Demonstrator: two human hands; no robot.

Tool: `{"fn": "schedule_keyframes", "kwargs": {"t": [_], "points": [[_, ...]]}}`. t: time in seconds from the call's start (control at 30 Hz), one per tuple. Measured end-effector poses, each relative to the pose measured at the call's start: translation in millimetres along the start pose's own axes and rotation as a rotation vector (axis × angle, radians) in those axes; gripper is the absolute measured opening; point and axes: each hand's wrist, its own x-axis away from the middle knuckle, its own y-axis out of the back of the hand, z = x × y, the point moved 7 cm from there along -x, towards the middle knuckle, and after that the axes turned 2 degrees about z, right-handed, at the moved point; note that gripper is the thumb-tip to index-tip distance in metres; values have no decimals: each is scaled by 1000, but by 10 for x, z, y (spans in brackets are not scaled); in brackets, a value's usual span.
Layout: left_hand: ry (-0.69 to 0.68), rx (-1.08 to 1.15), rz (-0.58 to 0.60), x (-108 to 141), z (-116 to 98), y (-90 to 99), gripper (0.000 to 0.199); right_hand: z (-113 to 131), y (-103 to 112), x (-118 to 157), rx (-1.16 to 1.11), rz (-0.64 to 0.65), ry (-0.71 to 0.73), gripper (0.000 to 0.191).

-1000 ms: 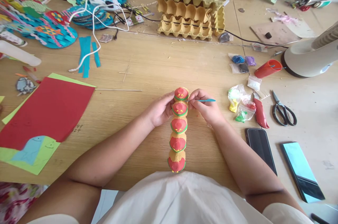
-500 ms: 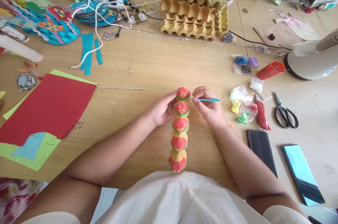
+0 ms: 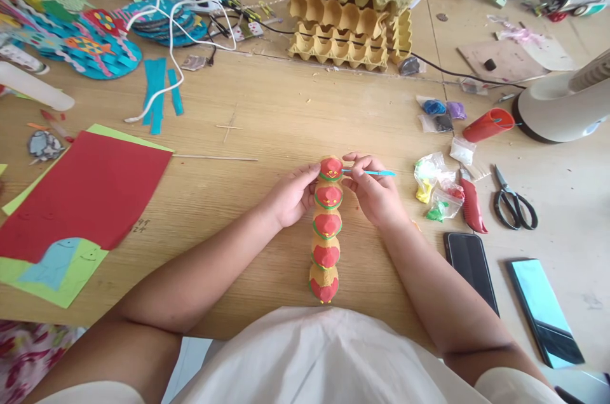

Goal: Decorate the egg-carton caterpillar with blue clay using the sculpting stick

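Note:
A strip of several egg-carton cups (image 3: 326, 224), covered in red clay with green rims and small yellow details, runs from the middle of the table toward my body. My left hand (image 3: 301, 194) grips the far end of the strip from the left, thumb beside the top cup. In my right hand (image 3: 370, 185) is a thin blue tool (image 3: 381, 173), pinched between thumb and fingers. Its tip meets the right side of the top cup, which bears a yellow smiling face.
Clay bags (image 3: 438, 185), a red cutter (image 3: 473, 204), scissors (image 3: 515, 201) and two phones (image 3: 471, 270) lie at right. Red paper (image 3: 90, 194) is at left. Egg cartons (image 3: 338, 48) and a white cable (image 3: 178, 67) lie at the back.
The blue tool and my right hand have moved slightly up, the tip now higher on the top cup's side. The strip's near end has swung slightly right and away from my body.

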Motion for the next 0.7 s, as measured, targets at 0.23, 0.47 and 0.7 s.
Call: {"fn": "schedule_keyframes", "kwargs": {"t": [0.23, 0.47, 0.7], "points": [[-58, -130, -34, 43, -62, -22, 39, -108, -14, -23, -296, -53, -102, 44], [-271, -391, -100, 111, -221, -61, 33, -117, 1, -33, -255, -65, -92, 47], [-365, -649, -127, 154, -304, -51, 32, -102, -55, -15, -302, -27, -79, 38]]}}
